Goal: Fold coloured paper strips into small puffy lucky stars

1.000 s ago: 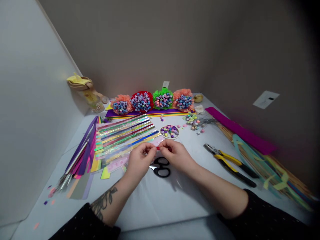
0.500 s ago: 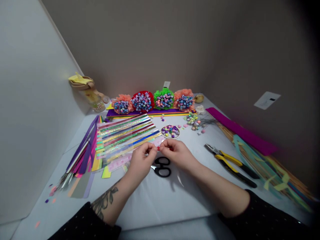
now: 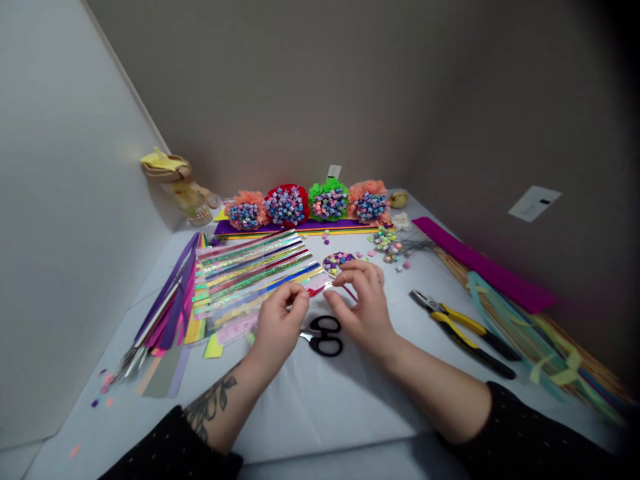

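Observation:
My left hand (image 3: 284, 317) pinches one end of a narrow, shiny red paper strip (image 3: 317, 291). The strip runs right, behind the fingers of my right hand (image 3: 367, 303), which is open with thumb and fingers apart. Below the strip, between both hands, lie scissors with black handles (image 3: 327, 345); their blades are partly hidden by my left hand. Just beyond my right fingertips sits a round dish of small colourful paper stars (image 3: 340, 261), partly covered by that hand. Left of my left hand are striped, glittery paper strips (image 3: 255, 270) laid in a row.
Pliers (image 3: 463, 333) with yellow-black handles lie on the right, beside bundled sticks and ribbons (image 3: 530, 333) and a magenta strip (image 3: 480, 267). Along the back stand several star-filled paper flowers (image 3: 286, 204). Purple strips (image 3: 175, 300) fan out at left; wired stars (image 3: 387, 243) lie behind.
My right hand has opened and moved slightly right, away from my left hand. More of the red strip now shows between them. My left hand keeps its pinch, nearly in place.

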Motion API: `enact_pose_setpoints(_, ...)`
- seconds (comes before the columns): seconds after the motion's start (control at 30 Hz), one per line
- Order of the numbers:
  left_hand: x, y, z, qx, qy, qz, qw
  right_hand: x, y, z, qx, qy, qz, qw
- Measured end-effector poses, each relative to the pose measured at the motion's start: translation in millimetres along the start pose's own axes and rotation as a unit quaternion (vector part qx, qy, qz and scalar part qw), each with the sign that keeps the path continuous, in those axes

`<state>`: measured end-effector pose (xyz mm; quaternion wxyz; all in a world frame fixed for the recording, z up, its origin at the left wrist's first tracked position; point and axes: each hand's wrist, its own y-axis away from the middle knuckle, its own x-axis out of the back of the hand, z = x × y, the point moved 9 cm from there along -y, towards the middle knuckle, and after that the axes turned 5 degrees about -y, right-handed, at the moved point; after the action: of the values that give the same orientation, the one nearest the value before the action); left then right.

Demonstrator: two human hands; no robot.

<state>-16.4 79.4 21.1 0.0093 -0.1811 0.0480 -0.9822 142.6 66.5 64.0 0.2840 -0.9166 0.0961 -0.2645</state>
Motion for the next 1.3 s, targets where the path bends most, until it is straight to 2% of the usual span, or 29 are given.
enact_pose_setpoints(0.07,6.7,1.7,5.4,-0.023,-0.019,0.035,0.999,4.3,1.8,-8.6,0.02,0.004,0.015,1.0)
enact_pose_setpoints(0.13,10.1,4.7,12.1,-0.056,-0.044,0.057,0.996,-3.1,1.9,-8.7,-0.005,-0.039,-0.026,0.999)
enact_pose_setpoints(0.2,10.3,8.4,18.8,-0.092,-0.073,0.067,0.991,-13.1,2.2,-2.7,-0.058,-0.092,-0.068,0.992)
enact_pose_setpoints(0.33,5.3,13.3,26.2,-0.144,-0.105,0.058,0.982,-21.2,3.2,8.8,-0.135,-0.145,-0.083,0.977)
enact_pose_setpoints(0.5,4.4,12.9,26.8,-0.15,-0.101,0.051,0.982,-25.2,6.5,16.7,-0.183,-0.184,-0.087,0.962)
enact_pose_setpoints(0.67,2.3,9.3,23.6,-0.11,-0.047,0.024,0.992,-36.7,11.5,23.6,-0.234,-0.273,-0.111,0.926)
enact_pose_setpoints(0.8,-9.7,3.8,3.6,-0.007,0.069,-0.038,0.997,-46.9,14.4,28.7,-0.274,-0.363,-0.123,0.882)
enact_pose_setpoints(0.9,-20.3,2.5,-8.6,0.059,0.175,-0.077,0.98,-50.8,16.1,31.3,-0.292,-0.389,-0.126,0.864)
enact_pose_setpoints(1.03,-22.2,2.8,-16.6,0.1,0.267,-0.068,0.956,-53.1,19.0,33.9,-0.306,-0.363,-0.135,0.869)
enact_pose_setpoints(1.2,-22.2,4.2,-19.0,0.105,0.277,-0.06,0.953,-54.3,20.7,35.1,-0.305,-0.343,-0.143,0.877)
enact_pose_setpoints(1.3,-20.1,3.8,-22.6,0.136,0.284,-0.037,0.948,-49.8,18.7,32.8,-0.272,-0.301,-0.147,0.902)
